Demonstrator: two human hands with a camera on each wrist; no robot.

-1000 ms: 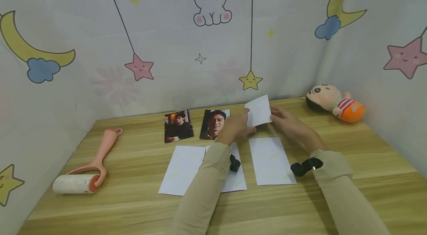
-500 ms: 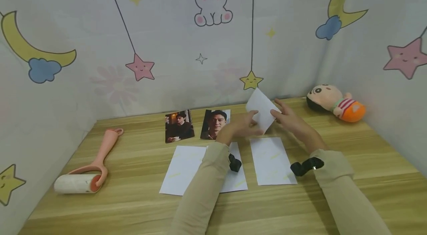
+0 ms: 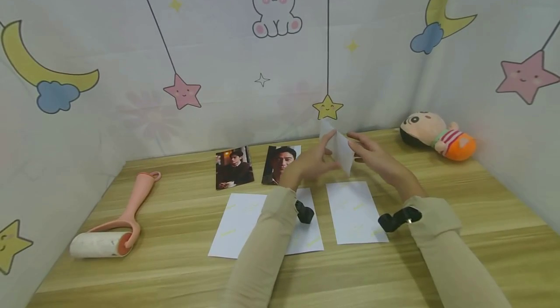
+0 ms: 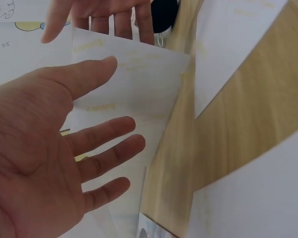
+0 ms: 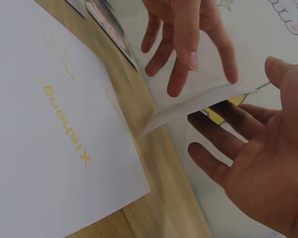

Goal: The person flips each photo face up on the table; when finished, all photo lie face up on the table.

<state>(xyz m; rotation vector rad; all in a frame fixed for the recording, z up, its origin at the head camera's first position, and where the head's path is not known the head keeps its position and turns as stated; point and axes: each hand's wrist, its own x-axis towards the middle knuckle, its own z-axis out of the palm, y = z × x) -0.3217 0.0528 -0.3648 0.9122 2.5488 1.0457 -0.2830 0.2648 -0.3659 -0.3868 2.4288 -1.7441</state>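
A sheet of photo paper (image 3: 344, 152), white with faint yellow lettering on the side that shows, is raised upright near the back of the table. My left hand (image 3: 309, 162) pinches its left edge: in the left wrist view the thumb lies over the sheet (image 4: 134, 94), the index finger is hidden behind it, and three fingers stick out free. Opposite, my right hand (image 3: 373, 158) has its fingers extended against the far side, the thumb standing apart, as the right wrist view shows. Below the hands lie white sheets (image 3: 358, 213) with the same yellow print.
Two portrait photos (image 3: 235, 168) lie face up at the back, the right one partly behind my left hand. A pink-handled lint roller (image 3: 135, 198) lies at the left, a plush doll (image 3: 437, 137) at the back right. A patterned cloth (image 3: 218, 55) hangs behind the table.
The raised sheet has turned from facing me to nearly edge-on, its top corner swinging left. Both hands stay near the same spot with their fingers shifted on it.
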